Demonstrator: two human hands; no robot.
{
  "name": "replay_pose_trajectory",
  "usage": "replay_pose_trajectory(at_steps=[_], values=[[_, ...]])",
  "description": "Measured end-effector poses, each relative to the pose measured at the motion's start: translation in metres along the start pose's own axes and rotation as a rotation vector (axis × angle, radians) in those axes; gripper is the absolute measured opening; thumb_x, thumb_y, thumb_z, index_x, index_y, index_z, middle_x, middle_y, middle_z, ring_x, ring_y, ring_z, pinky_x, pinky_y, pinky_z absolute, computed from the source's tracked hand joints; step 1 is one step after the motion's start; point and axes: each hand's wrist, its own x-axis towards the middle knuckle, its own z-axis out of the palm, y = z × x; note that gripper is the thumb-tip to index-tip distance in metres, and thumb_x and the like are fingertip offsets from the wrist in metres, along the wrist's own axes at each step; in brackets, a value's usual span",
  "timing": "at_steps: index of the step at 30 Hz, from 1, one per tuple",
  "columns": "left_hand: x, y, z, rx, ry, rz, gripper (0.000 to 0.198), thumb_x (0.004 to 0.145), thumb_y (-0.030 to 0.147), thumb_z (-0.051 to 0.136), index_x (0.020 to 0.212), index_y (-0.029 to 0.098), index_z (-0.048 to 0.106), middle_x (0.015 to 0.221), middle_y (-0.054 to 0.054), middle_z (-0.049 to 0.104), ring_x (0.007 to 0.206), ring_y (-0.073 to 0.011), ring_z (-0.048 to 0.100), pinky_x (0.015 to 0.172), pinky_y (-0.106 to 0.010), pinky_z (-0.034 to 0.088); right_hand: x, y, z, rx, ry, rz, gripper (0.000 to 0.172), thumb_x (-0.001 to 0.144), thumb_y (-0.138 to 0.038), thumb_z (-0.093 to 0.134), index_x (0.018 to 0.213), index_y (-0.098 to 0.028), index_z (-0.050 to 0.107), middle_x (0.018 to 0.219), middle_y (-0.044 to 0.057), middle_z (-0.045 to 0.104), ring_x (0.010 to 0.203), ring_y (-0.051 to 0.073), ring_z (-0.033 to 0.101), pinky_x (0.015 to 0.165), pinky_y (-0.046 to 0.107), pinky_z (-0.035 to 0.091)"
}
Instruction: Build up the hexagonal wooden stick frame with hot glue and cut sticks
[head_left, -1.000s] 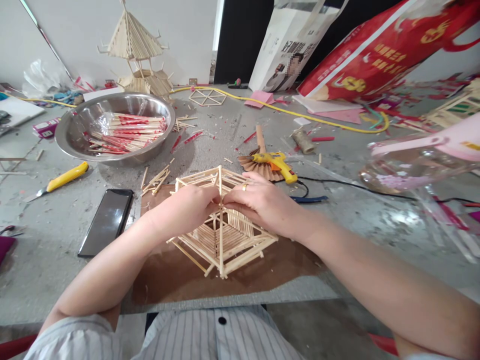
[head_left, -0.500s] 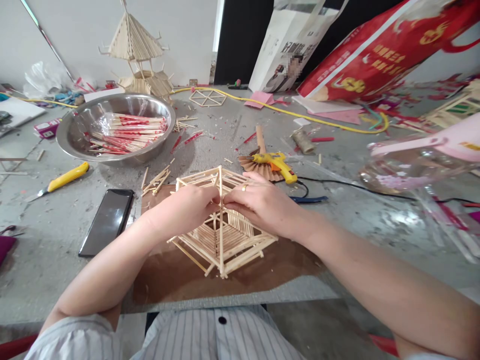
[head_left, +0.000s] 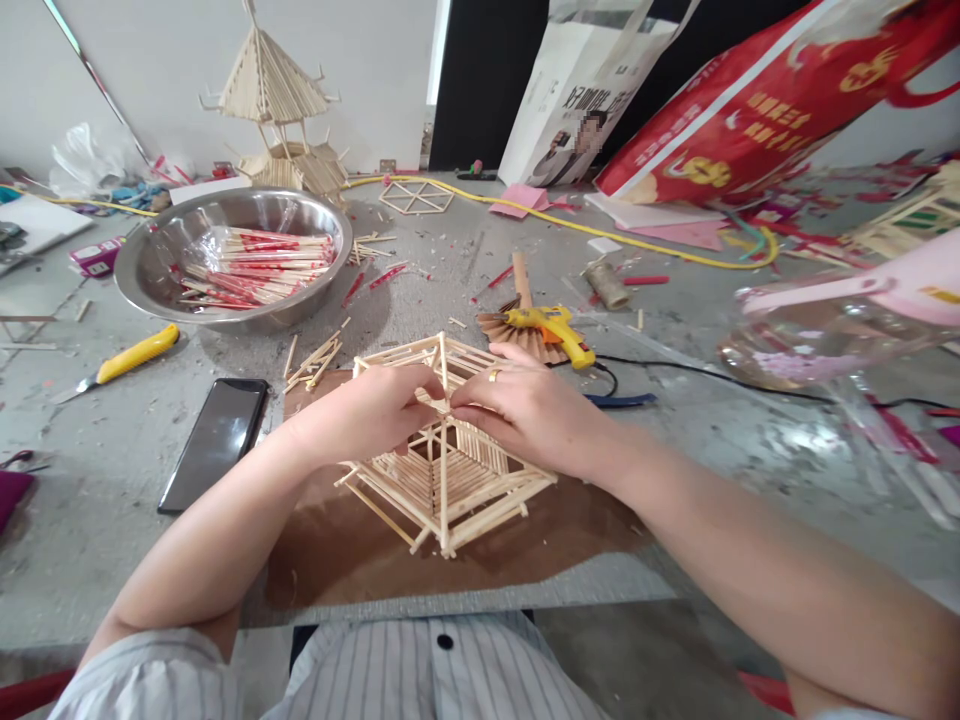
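A six-sided frame of thin wooden sticks (head_left: 487,508) lies in front of me on a brown sheet (head_left: 337,572). Long sticks cross at its middle, above a stepped layer of sticks. My right hand (head_left: 536,400), with a ring on one finger, pinches the frame where these sticks meet. Just left of that crossing is my left hand (head_left: 375,408), its thumb and forefinger curved with a gap between them. Both hands cover parts of the frame's far sides.
Left of the frame are a phone (head_left: 214,445), a yellow cutter knife (head_left: 139,355) and a steel bowl (head_left: 232,318) of wrapped sticks. Beyond it lies a yellow glue gun (head_left: 551,325) with a black cord. A stick pagoda (head_left: 274,85) stands behind; a clear pink-topped container (head_left: 832,335) is at right.
My left thumb and forefinger have parted and drawn slightly left from the crossing. My right hand keeps its pinch there, and the frame has hardly moved.
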Motion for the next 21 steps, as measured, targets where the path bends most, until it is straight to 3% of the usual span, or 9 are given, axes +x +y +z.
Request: replay_pose_trajectory(at_steps=[12, 21], values=[[0.0008, -0.0025, 0.0008, -0.118, -0.019, 0.058, 0.03, 0.077, 0.018, 0.044, 0.107, 0.019, 0.052, 0.064, 0.003, 0.063, 0.053, -0.0076, 0.058, 0.053, -0.018, 0.042, 0.0018, 0.0006, -0.001, 0.088, -0.009, 0.028, 0.016, 0.084, -0.022, 0.049, 0.08, -0.019, 0.065, 0.08, 0.003, 0.07, 0.074, 0.016, 0.06, 0.088, 0.04, 0.032], [0.0013, -0.0021, 0.0014, -0.021, 0.015, 0.063, 0.031, 0.075, 0.017, 0.047, 0.106, 0.02, 0.055, 0.064, 0.003, 0.063, 0.058, -0.0084, 0.058, 0.058, -0.02, 0.041, 0.0031, 0.0002, -0.0023, 0.102, -0.004, 0.016, 0.018, 0.084, -0.024, 0.05, 0.08, -0.017, 0.067, 0.08, 0.004, 0.07, 0.073, 0.017, 0.058, 0.076, 0.035, 0.038]])
